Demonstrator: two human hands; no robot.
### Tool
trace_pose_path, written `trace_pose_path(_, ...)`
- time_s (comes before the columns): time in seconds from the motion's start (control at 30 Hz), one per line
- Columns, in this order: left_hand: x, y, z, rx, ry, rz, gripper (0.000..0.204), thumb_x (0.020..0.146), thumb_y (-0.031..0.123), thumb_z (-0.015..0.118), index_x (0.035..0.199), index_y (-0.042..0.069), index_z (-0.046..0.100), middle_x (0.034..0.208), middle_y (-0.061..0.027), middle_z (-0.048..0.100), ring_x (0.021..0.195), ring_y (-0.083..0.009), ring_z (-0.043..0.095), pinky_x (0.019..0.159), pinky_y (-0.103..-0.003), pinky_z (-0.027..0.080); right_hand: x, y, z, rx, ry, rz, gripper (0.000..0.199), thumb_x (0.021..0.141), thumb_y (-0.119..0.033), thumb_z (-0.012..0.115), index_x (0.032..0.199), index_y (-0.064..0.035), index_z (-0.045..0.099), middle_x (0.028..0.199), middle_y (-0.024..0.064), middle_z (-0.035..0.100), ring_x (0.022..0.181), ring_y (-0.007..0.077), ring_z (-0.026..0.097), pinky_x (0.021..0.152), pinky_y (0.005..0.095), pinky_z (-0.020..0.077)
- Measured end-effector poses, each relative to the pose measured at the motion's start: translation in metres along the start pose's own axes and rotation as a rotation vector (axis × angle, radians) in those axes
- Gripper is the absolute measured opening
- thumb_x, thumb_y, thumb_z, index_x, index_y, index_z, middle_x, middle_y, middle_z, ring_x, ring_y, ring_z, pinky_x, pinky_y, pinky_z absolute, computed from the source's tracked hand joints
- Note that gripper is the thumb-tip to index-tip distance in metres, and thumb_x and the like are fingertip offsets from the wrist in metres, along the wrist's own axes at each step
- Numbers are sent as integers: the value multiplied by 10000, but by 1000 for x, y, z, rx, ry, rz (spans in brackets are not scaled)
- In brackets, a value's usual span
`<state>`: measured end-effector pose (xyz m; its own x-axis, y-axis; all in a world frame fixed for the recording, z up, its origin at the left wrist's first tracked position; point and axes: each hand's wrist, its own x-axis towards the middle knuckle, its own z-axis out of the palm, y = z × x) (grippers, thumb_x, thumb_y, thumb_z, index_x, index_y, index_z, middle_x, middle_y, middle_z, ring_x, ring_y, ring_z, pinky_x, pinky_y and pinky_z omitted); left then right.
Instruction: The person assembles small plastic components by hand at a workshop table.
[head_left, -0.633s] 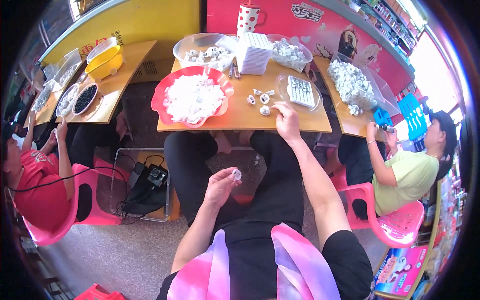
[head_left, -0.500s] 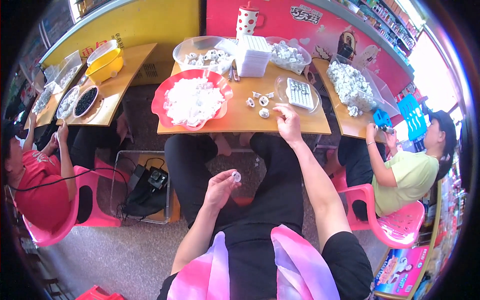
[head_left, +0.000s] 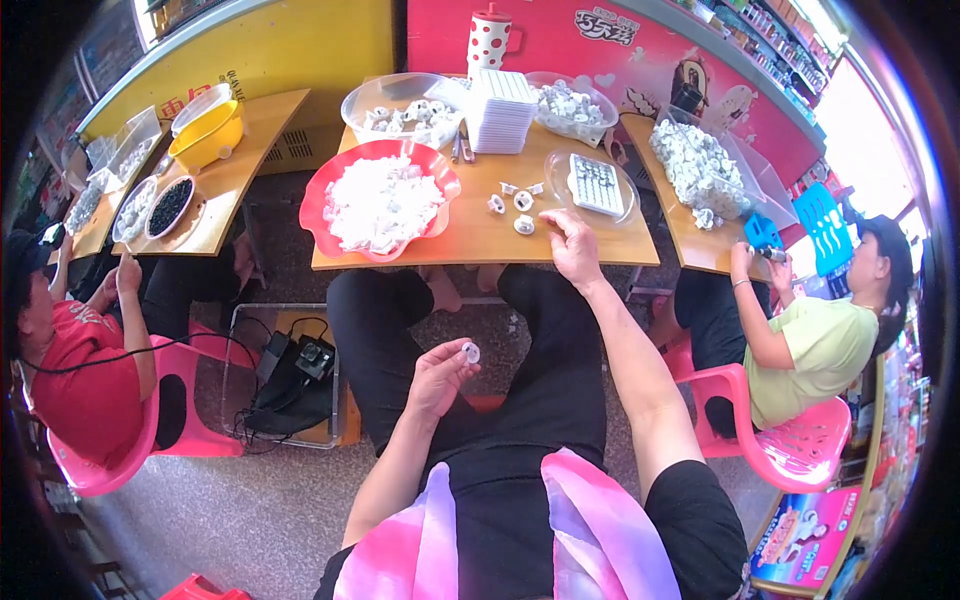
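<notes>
Fingers of the left hand (head_left: 440, 375) pinch a small white piece (head_left: 470, 352) over the lap, below the table (head_left: 480, 235), free for inspection. Right hand (head_left: 572, 245) rests on the table edge, fingers loosely curled, empty, beside loose pieces (head_left: 515, 205) within reach.

A red scalloped bowl (head_left: 325, 195) heaped with white bits sits at the left of the wooden table (head_left: 600, 245), a clear basin (head_left: 362, 98) behind it. A stack of white trays (head_left: 503, 97) stands beside a red polka-dot jug (head_left: 489, 38). On the left table rest a yellow tub (head_left: 205, 137) and a dish of dark pieces (head_left: 170, 205). A person in a green shirt (head_left: 815, 350) sits on a pink chair (head_left: 800, 455) at right.
</notes>
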<state>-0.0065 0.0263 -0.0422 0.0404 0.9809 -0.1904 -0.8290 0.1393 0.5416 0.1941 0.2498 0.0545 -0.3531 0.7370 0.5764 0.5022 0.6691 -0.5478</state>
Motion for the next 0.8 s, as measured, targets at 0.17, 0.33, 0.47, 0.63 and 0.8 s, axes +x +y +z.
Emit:
trace_pose_path(0.17, 1, -1, -3, -4, 2, 0, 226, 880, 30, 611, 1099, -27, 623, 974, -121, 670, 797, -209, 657, 712, -282, 537, -2, 3, 0, 45, 65, -50, 268, 784, 109, 553, 1017, 0, 629, 1022, 102, 652, 930, 208, 633, 813, 302, 504)
trace_pose_path(0.33, -1, -2, -4, -7, 17, -11, 229, 878, 26, 610, 1100, -32, 618, 976, -124, 670, 795, -215, 660, 704, -278, 541, -12, 9, -10, 234, 304, 44, 141, 895, 27, 540, 1002, 8, 630, 943, 77, 655, 882, 139, 616, 806, 249, 472)
trace_pose_path(0.47, 2, -2, -4, -15, 8, -1, 228, 880, 24, 608, 1102, -29, 617, 978, -126, 670, 798, -212, 661, 707, -285, 549, -26, 19, -20, 200, 308, 66, 124, 881, 12, 566, 988, 10, 629, 895, 76, 633, 840, 144, 603, 759, 255, 469)
trace_pose_path(0.63, 2, -1, -3, 0, 17, -7, 228, 881, 26, 607, 1104, -23, 618, 977, -123, 670, 796, -206, 661, 708, -282, 547, -25, 9, -23, -103, 184, -39, 77, 824, -12, 614, 889, 6, 651, 863, 110, 614, 798, 257, 593, 720, 337, 469)
trace_pose_path(0.8, 0, -1, -3, 11, -1, -4, 247, 882, 48, 615, 1117, -28, 615, 976, -119, 668, 806, -214, 658, 726, -285, 537, -18, 7, -22, -248, 116, -29, 66, 774, -55, 664, 831, -25, 675, 819, 110, 575, 831, 291, 564, 733, 385, 457)
